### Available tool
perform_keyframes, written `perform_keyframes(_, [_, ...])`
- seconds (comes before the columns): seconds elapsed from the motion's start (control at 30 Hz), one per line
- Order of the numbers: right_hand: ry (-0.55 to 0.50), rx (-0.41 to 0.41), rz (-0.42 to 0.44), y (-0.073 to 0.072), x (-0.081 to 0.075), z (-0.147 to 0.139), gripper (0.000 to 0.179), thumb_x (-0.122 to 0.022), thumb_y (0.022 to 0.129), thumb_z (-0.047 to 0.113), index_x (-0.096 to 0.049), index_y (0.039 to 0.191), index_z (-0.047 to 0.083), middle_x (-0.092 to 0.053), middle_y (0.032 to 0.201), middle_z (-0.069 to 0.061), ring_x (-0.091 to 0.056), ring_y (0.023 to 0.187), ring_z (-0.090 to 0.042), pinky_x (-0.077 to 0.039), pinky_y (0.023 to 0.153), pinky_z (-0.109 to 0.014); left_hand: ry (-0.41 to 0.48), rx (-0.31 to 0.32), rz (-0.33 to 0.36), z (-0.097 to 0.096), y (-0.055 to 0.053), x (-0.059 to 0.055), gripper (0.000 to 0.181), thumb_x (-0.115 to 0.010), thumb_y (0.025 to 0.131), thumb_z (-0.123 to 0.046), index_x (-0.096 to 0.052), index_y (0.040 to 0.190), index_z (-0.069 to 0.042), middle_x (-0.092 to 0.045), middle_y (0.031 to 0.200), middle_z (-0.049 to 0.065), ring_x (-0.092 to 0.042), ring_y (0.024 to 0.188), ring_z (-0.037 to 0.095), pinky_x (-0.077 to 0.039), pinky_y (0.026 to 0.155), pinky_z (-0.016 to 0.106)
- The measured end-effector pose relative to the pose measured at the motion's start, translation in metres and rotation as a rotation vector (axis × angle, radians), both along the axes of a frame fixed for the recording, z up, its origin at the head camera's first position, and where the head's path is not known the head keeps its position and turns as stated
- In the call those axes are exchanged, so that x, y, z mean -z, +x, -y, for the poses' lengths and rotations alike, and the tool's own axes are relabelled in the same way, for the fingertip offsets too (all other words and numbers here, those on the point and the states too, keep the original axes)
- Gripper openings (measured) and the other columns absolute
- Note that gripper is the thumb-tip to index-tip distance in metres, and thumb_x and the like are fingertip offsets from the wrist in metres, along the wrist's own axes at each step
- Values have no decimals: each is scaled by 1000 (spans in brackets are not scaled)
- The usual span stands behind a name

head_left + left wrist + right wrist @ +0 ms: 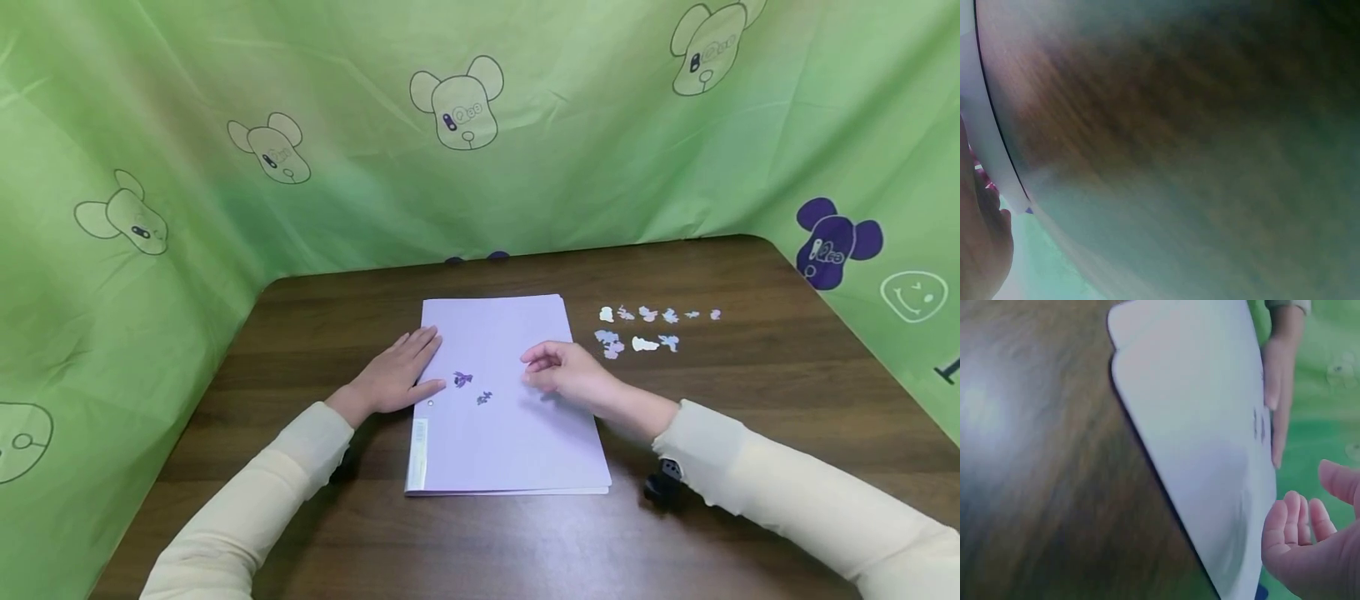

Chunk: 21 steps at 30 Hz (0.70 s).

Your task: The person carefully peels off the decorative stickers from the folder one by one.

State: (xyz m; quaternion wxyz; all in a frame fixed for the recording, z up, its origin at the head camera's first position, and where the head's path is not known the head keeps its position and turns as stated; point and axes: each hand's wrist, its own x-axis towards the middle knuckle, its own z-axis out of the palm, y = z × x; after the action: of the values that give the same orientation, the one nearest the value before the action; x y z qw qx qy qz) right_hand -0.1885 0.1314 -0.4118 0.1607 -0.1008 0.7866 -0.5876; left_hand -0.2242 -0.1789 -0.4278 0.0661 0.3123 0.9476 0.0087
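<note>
A pale lilac folder [510, 442] lies on the table, a label strip [420, 454] at its lower left. Two small purple cut-out stickers, one larger [462, 379] and one smaller [484, 398], are on its left half. My left hand [397, 371] rests flat across the folder's left edge, thumb beside the larger sticker. Over the folder's right side is my right hand [566, 371], fingers loosely bent. In the right wrist view the thumb [1340, 481] stands apart from the bent fingers [1291, 519], and nothing shows between them.
Right of the folder, several small cut-out stickers lie in two rows, among them a white piece [644, 343] and a bluish one [670, 316]. A green patterned curtain [360, 167] surrounds the back and sides of the brown wooden table [330, 308].
</note>
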Motion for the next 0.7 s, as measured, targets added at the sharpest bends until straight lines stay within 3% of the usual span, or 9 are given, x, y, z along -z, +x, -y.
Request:
perform_keyframes(0.3, [89,-97,-42,2,8,26,29,-74,83,4,-63,108,-7,-64,96,-12,-60,90,-21,-49,76,-28,-25,25,-27,2,0,0,82,-29,98,-62,-14,155,-5,-6,162,10,-1,147,19,-2,117,34])
perform_keyframes(0.57, [204,-184,-159,2,10,42,24,-77,79,2,-67,101,-3,-64,91,-6,-59,83,-16,-49,79,-28,-52,62,-72,2,-3,2,83,-28,98,-63,-16,155,-4,-9,161,11,-4,147,21,-3,117,34])
perform_keyframes(0.7, [244,-190,-194,0,11,43,23,-78,78,2,-69,100,0,-63,87,-3,-55,80,-14,-48,76,-28,-78,69,-84,1,-4,1,84,-26,97,-64,-16,155,-4,-9,161,11,-4,147,22,-3,117,34])
